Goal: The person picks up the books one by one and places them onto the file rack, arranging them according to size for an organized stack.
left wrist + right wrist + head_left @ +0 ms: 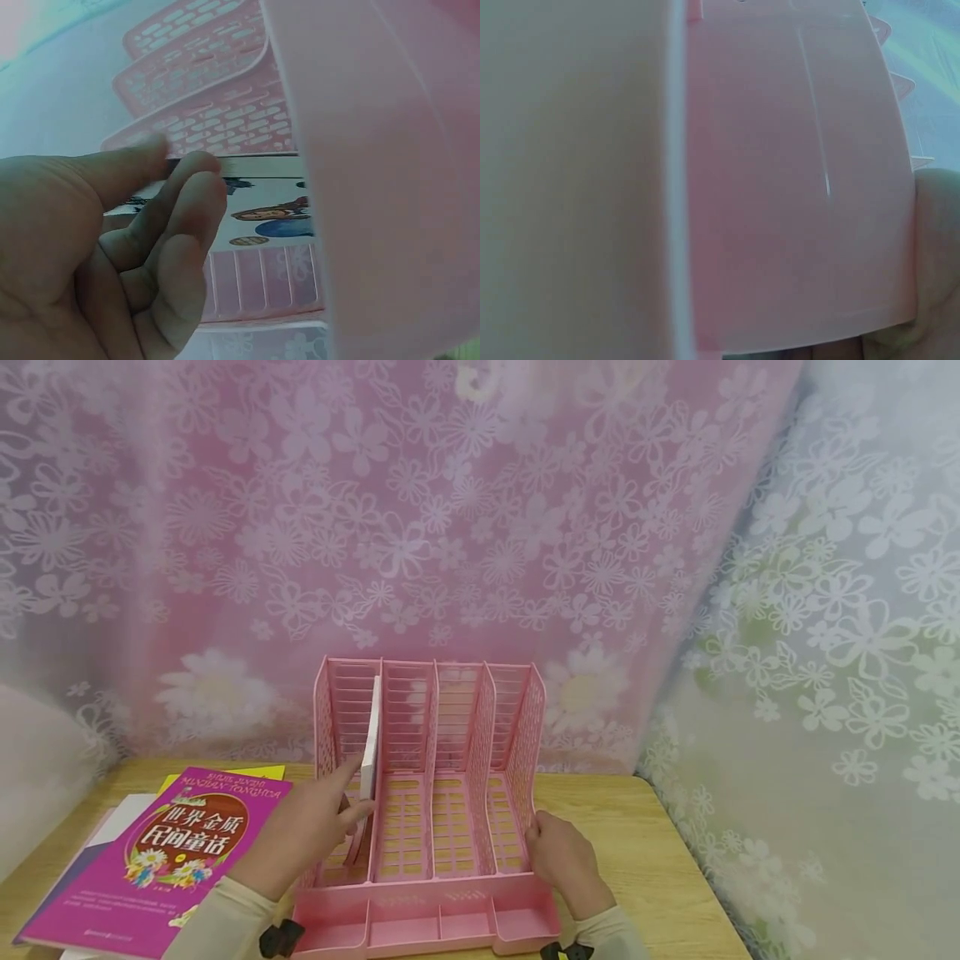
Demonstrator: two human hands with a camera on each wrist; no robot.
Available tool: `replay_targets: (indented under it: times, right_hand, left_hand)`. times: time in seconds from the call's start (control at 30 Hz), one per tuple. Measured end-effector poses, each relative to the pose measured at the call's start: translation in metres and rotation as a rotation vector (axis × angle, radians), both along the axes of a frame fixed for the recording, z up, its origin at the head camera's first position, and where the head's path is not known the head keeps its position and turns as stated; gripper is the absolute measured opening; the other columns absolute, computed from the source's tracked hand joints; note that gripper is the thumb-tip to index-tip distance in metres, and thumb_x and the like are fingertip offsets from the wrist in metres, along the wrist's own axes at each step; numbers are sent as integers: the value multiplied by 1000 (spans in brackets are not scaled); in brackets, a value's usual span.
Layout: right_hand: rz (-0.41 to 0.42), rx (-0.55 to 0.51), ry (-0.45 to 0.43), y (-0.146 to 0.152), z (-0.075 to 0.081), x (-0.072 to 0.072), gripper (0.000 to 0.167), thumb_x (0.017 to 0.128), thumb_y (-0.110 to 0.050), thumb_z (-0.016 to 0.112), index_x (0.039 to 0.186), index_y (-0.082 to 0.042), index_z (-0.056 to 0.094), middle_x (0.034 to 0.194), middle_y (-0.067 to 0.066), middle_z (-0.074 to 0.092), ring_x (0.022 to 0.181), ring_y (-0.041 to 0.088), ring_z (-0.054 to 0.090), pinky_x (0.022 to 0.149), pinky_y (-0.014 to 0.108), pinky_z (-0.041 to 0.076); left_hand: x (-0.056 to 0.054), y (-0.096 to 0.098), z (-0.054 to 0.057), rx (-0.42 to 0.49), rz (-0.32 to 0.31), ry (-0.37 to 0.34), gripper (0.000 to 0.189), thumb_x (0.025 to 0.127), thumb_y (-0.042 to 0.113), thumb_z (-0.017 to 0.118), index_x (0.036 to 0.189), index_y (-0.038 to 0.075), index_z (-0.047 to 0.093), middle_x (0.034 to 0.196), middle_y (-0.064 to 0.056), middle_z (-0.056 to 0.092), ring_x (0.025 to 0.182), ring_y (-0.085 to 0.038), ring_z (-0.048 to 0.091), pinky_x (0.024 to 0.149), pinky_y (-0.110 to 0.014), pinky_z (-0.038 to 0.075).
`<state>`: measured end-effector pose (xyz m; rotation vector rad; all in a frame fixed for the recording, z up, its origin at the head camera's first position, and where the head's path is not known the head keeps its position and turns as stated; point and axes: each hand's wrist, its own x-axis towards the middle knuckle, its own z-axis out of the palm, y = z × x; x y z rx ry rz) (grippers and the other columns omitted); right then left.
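A pink plastic file rack (457, 827) with upright dividers stands on the table. In its leftmost compartment is a thin book (371, 747), upright and leaning slightly, its white page edge showing. My left hand (318, 822) pinches the book's near edge between thumb and fingers. Pictures on the book's cover (274, 217) show in the left wrist view, partly behind the fingers of my left hand (157, 247). At the rack's right side wall, my right hand (566, 860) grips the front edge with curled fingers; the right wrist view mostly shows pink plastic (795, 180).
Left of the rack lies a stack of books topped by a purple one (172, 860), with a yellow cover (262, 772) poking out behind. Small front trays (405, 922) run along the rack's base. A floral curtain (450, 527) hangs behind the wooden table (637, 835).
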<state>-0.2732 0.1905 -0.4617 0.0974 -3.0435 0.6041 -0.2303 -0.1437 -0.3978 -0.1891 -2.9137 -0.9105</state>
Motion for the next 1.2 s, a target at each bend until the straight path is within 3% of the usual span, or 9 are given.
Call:
replay_targets:
  times: [0.1, 0.27, 0.53, 0.7, 0.87, 0.97, 1.1, 1.2]
  right_hand:
    - [-11, -2, -2, 0, -2, -1, 20, 105, -22, 52, 90, -12, 63, 67, 1, 50, 60, 17, 46, 55, 34, 38]
    - [-26, -5, -3, -3, -4, -3, 20, 104, -22, 53, 90, -13, 64, 68, 1, 51, 61, 17, 47, 56, 34, 38]
    - [-19, 12, -2, -4, -1, -2, 21, 104, -23, 53, 88, -14, 63, 69, 2, 53, 62, 18, 48, 56, 36, 39]
    - [-8, 33, 8, -3, 0, -1, 21, 104, -23, 52, 90, -13, 64, 73, 3, 55, 64, 19, 49, 58, 38, 42]
    - [-21, 18, -17, -3, 0, 0, 20, 104, -23, 53, 91, -13, 64, 71, 2, 54, 64, 18, 48, 58, 36, 40]
    - [-21, 10, -19, -2, 0, 1, 20, 104, -23, 53, 89, -13, 62, 70, 2, 52, 63, 18, 48, 57, 35, 39]
    - [-13, 11, -3, -1, -1, 0, 21, 104, -22, 53, 87, -13, 62, 70, 2, 53, 63, 18, 48, 57, 36, 40]
    - [-12, 13, -1, 0, -1, -2, 21, 104, -23, 54, 87, -13, 62, 70, 2, 53, 63, 18, 49, 57, 37, 40]
  left_hand:
    - [2, 1, 0, -52, -12, 27, 72, 98, 31, 72, 159, 12, 39, 67, 9, 59, 55, -10, 54, 53, -32, 45]
    - [8, -2, 0, -56, -15, 58, 65, 98, 28, 72, 156, 13, 46, 66, 8, 57, 54, -10, 49, 50, -31, 42]
    - [32, -23, 5, -110, -27, 92, 48, 101, 24, 68, 148, 28, 59, 64, 8, 51, 48, -8, 40, 45, -27, 35]
    - [41, -38, 2, -118, 11, 26, 44, 101, 32, 67, 144, 24, 62, 67, 10, 55, 53, -9, 45, 47, -28, 37]
    - [43, -59, -6, -107, 48, -23, 46, 101, 31, 68, 144, 17, 61, 77, 4, 61, 61, -12, 50, 52, -31, 39]
    - [42, -74, -13, -145, 117, -68, 45, 100, 32, 68, 137, 8, 63, 81, 3, 64, 65, -14, 53, 56, -36, 42]
    - [40, -90, -22, -219, 240, -191, 42, 93, 41, 74, 109, 3, 66, 77, 0, 60, 69, -21, 55, 62, -44, 47]
    - [39, -97, -27, -247, 284, -236, 51, 86, 45, 79, 108, 1, 67, 86, -13, 63, 79, -32, 60, 69, -56, 51]
